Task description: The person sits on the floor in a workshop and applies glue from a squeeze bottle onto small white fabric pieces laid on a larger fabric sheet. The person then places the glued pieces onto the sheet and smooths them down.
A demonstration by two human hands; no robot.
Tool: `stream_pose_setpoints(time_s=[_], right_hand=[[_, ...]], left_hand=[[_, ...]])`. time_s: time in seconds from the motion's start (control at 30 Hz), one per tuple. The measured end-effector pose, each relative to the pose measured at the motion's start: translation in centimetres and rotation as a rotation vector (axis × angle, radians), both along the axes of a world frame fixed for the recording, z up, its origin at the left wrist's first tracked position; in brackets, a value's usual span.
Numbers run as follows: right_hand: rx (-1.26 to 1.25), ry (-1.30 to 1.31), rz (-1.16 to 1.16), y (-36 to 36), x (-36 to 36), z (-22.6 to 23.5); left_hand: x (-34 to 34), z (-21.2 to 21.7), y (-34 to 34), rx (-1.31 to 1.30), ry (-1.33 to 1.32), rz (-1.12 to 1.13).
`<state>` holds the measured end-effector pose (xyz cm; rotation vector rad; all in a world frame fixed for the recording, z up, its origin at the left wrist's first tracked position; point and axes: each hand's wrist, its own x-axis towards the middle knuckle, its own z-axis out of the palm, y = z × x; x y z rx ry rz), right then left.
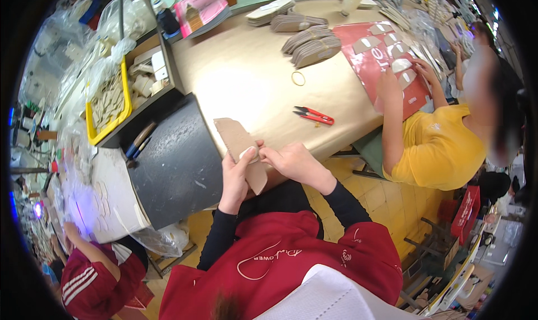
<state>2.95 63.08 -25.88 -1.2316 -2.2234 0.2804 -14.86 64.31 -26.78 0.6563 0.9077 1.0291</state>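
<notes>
My left hand (237, 174) grips a long, flat beige cut piece (231, 136) with rounded ends, tilted above the table's front edge. The thumb presses near a small white patch (250, 154) on its face. My right hand (295, 162) is closed at the piece's right edge, fingertips pinched by the patch; whatever is between them is too small to make out. Beyond my hands, red-handled thread snips (314, 115) lie on the tan table covering (252, 90). Farther back is a yellow rubber band (298, 78).
Stacks of brown cut pieces (311, 44) stand at the back. A yellow basket (128, 90) of small pieces and a black board (179, 155) are on the left. To the right, a co-worker in a yellow shirt (437, 146) handles pieces on a red sheet (358, 43).
</notes>
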Motion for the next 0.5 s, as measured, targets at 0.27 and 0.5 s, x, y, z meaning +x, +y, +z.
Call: stream_pose_setpoints(time_s=[0.27,0.5], right_hand=[[0.137,0.119,-0.002,0.3,1.0,0.0],[0.172,0.191,0.01,0.3,0.7,-1.4]], left_hand=[[0.6,0.4,-0.1,-0.06,-0.005,-0.036],[0.4,0.4,-0.1,-0.078,0.045,-0.091]])
